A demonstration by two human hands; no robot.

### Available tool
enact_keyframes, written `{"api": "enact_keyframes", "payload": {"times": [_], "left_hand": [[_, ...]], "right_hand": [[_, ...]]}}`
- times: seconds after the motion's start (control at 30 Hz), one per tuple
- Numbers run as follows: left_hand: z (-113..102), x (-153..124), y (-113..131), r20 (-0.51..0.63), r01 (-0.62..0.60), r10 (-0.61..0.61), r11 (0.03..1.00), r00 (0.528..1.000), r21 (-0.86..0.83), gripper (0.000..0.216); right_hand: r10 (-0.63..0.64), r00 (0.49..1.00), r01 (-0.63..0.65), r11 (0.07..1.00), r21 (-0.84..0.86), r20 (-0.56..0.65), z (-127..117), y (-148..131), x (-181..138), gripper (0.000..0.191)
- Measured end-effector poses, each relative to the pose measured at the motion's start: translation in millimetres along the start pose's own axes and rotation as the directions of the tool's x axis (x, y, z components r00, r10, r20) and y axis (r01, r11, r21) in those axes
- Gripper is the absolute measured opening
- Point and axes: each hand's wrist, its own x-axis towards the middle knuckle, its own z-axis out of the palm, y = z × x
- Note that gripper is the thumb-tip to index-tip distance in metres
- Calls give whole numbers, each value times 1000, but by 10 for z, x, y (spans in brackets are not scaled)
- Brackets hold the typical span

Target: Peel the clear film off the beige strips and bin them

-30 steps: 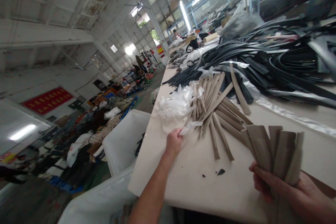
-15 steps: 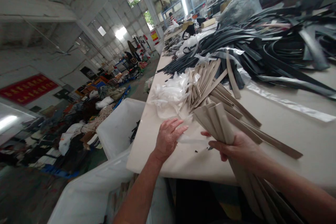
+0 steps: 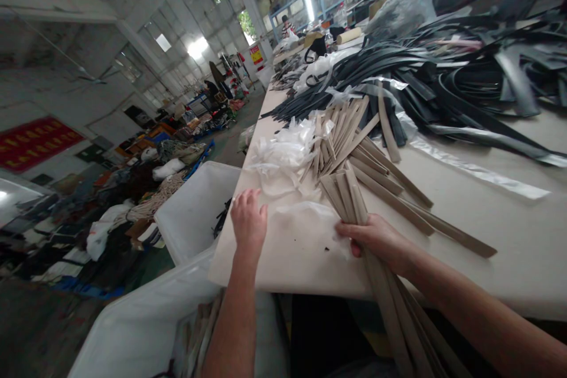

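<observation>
My right hand (image 3: 376, 237) grips a bundle of long tan strips (image 3: 349, 195) that lies across the near edge of the cream table (image 3: 487, 236) and hangs down past it. My left hand (image 3: 248, 220) rests flat on the table with fingers apart, at the edge of a thin clear plastic sheet (image 3: 305, 212). My right fingertips also touch that sheet. Beyond both hands lies a loose pile of more tan strips (image 3: 354, 142) next to crumpled clear plastic (image 3: 283, 150).
A big heap of black straps (image 3: 443, 77) covers the far right of the table. White plastic bins (image 3: 195, 212) stand at the table's left side, the nearest bin (image 3: 146, 331) holding some tan strips. The workshop floor at left is cluttered with goods, and a person works far back.
My right hand has swung the strip bundle from the right to the table's near edge and lowered it. My left hand let go of the plastic scrap and now lies flat.
</observation>
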Motion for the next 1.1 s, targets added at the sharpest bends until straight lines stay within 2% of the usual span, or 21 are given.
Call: {"api": "enact_keyframes", "payload": {"times": [0.07, 0.13, 0.2, 0.27, 0.33, 0.4, 0.53, 0.63, 0.77, 0.83, 0.93, 1.0, 1.1], "left_hand": [[-92, -149, 18, 37, 156, -154, 985, 987, -78, 14], [-145, -335, 188, 219, 277, -219, 917, 951, -287, 20], [-138, -512, 458, 438, 375, -139, 770, 888, -516, 24], [-79, -637, 728, 545, 432, -8, 620, 838, -655, 26], [0, -699, 916, 565, 458, 32, 550, 824, -698, 23], [64, -711, 1006, 584, 492, 20, 514, 812, -702, 20], [103, -691, 1035, 638, 571, 28, 416, 769, -707, 20], [81, -683, 1040, 650, 588, 35, 391, 759, -708, 21], [61, -684, 1025, 698, 669, -45, 332, 715, -665, 20], [66, -694, 999, 724, 717, -78, 248, 685, -652, 23], [76, -722, 963, 751, 757, -97, 59, 653, -650, 32], [71, -744, 954, 769, 767, -104, -70, 631, -638, 36], [46, -765, 960, 780, 754, -146, -199, 608, -626, 40]], "right_hand": [[10, 1000, -9, 1000, 27, -20, 1, 6, -5, 30], [1, 999, 1, 999, 43, -32, 22, 14, -8, 30], [-20, 999, 22, 998, 52, -32, 50, 26, -7, 31], [-45, 999, 46, 997, 56, -31, 73, 34, -7, 32], [-64, 998, 65, 996, 56, -29, 83, 31, -12, 31], [-78, 997, 79, 995, 58, -22, 83, 15, -24, 30], [-96, 995, 95, 993, 71, 5, 80, -27, -55, 27], [-102, 995, 101, 991, 83, 16, 82, -29, -59, 28], [-74, 997, 76, 995, 64, -37, 70, 15, -27, 30], [-53, 996, 56, 997, 51, -76, 52, 39, 2, 31], [-31, 992, 37, 998, 49, -126, 15, 49, 54, 27], [-26, 987, 35, 998, 54, -159, -13, 40, 90, 24], [-44, 978, 58, 997, 60, -205, -68, 33, 135, 24]]}}
